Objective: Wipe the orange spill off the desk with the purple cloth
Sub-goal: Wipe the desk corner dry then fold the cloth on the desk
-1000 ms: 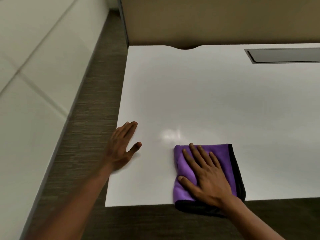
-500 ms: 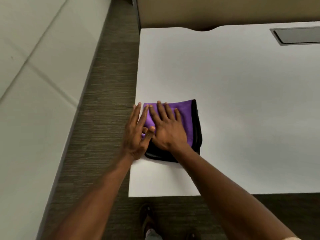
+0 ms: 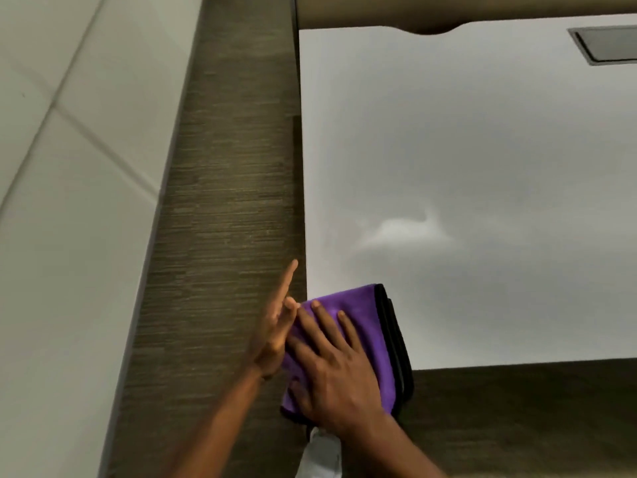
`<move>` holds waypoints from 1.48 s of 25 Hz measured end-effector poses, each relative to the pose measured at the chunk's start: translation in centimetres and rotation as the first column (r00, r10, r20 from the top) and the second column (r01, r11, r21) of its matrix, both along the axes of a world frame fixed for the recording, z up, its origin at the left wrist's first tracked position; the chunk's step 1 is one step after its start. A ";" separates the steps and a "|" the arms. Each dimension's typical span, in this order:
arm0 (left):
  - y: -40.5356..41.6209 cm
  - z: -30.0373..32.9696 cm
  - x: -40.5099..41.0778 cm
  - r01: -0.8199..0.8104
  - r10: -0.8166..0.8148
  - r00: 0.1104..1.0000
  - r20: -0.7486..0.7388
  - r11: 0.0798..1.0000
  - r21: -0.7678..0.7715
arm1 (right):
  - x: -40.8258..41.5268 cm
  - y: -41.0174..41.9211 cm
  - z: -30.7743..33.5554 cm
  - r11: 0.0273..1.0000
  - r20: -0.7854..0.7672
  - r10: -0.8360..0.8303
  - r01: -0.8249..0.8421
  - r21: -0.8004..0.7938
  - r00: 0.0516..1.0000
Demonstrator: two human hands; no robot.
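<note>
The folded purple cloth (image 3: 365, 315), edged in black, lies on the front left corner of the white desk (image 3: 482, 150) and hangs a little over the front edge. My right hand (image 3: 331, 370) presses flat on it with the fingers spread. My left hand (image 3: 275, 326) is held edge-on at the desk's left side, fingers straight, touching the cloth's left border. No orange spill shows on the desk; a pale wet sheen (image 3: 400, 229) lies beyond the cloth.
A grey recessed cable tray (image 3: 610, 46) sits at the desk's back right. Brown carpet (image 3: 224, 201) runs along the left, beside a white panelled wall (image 3: 69, 167). A beige partition (image 3: 448, 8) backs the desk.
The cloth and both hands slid toward the desk's front left corner. My left hand came off the cloth's top and now stands edge-on beside it.
</note>
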State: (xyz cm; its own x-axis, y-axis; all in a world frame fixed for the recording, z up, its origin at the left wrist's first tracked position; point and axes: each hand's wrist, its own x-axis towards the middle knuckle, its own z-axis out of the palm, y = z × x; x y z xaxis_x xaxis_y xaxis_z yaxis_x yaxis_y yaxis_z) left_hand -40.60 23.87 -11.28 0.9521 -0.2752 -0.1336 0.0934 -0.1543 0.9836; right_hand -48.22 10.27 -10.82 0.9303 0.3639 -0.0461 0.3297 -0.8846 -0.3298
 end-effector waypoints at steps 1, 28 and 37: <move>0.3 0.0 -1.4 -0.005 0.003 0.998 -0.057 0.999 -0.033 | -0.7 -0.3 0.1 0.999 -0.020 0.038 -0.038 -0.015 0.999; -8.2 1.7 -0.5 -0.158 -0.049 0.959 0.280 0.726 0.669 | 10.8 -14.9 0.7 0.976 -0.046 -0.213 0.210 -0.057 0.976; -12.6 4.2 0.7 -0.342 0.189 0.939 0.287 0.603 0.721 | 16.6 -17.0 1.4 0.994 -0.085 -0.091 0.085 -0.066 0.992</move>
State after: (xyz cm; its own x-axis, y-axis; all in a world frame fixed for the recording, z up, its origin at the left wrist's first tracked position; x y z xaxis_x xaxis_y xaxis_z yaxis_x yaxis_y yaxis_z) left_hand -39.85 11.29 -7.13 0.9930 0.1177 -0.0094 0.1043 -0.8374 0.5365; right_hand -31.62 -6.78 -9.41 0.9499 0.2749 -0.1488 0.2221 -0.9286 -0.2973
